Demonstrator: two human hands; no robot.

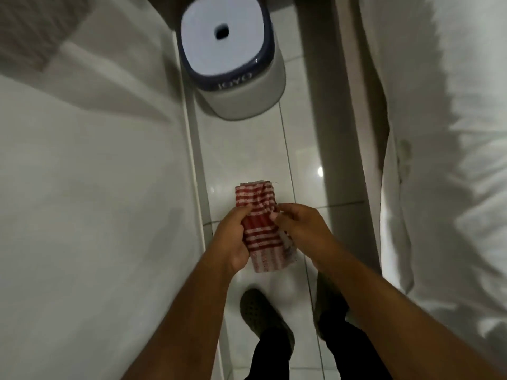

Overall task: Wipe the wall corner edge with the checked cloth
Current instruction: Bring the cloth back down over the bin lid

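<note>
Narrow strip of tiled floor (pixel 299 111) runs ahead between a white wall (pixel 90 187) on the left and a bed (pixel 452 160) draped in white sheets on the right. The wall's base edge (pixel 196 174) runs along the left of the strip. A stool (pixel 233 53) with a white top and dark rim stands at the far end, close to the wall, taking up most of the strip's width there. Open floor lies between stool and hands.

Left hand (pixel 233 234) — fingers curled, thumb pressed down on the cloth (pixel 260 229), gripping its left side. Right hand (pixel 301 226) — fingertips pinched together on the cloth's right edge, near the middle.

Cloth is red-and-white checked, bunched into a long strip, held between both hands in mid-air over the floor, just right of the wall's base edge and not touching it. Its far end sticks out past the fingers; its near end hangs below the palms.

Two dark shoes (pixel 263 314) stand on the tiles below the arms.
</note>
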